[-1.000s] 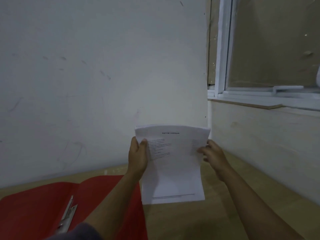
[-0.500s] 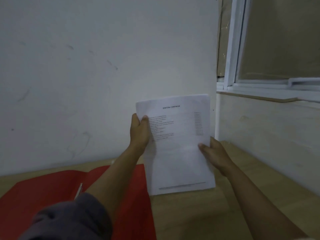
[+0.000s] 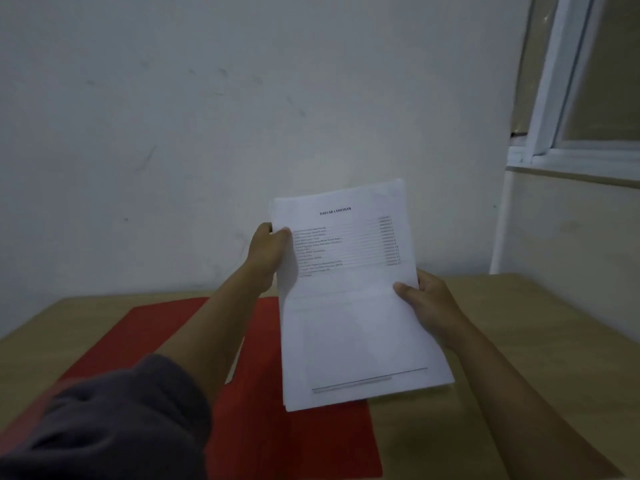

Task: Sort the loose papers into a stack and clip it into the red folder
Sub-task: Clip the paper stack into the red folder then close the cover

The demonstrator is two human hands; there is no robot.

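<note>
I hold a stack of white printed papers (image 3: 353, 306) upright above the table, its printed side facing me. My left hand (image 3: 268, 254) grips the stack's upper left edge, thumb on the front. My right hand (image 3: 424, 306) grips the right edge lower down, thumb on the page. The open red folder (image 3: 298, 434) lies flat on the wooden table (image 3: 519, 341) below and left of the stack. My left arm and grey sleeve (image 3: 114, 420) cover the folder's middle, hiding its clip.
A white wall (image 3: 242, 116) rises right behind the table. A window with a white frame (image 3: 561, 98) and a sill sits on the side wall at the right. Bare table top shows right of the folder.
The view has dropped and swung left, showing more table and folder. My right hand slid down the stack's right edge. The folder's metal clip, visible earlier, is now behind my sleeve.
</note>
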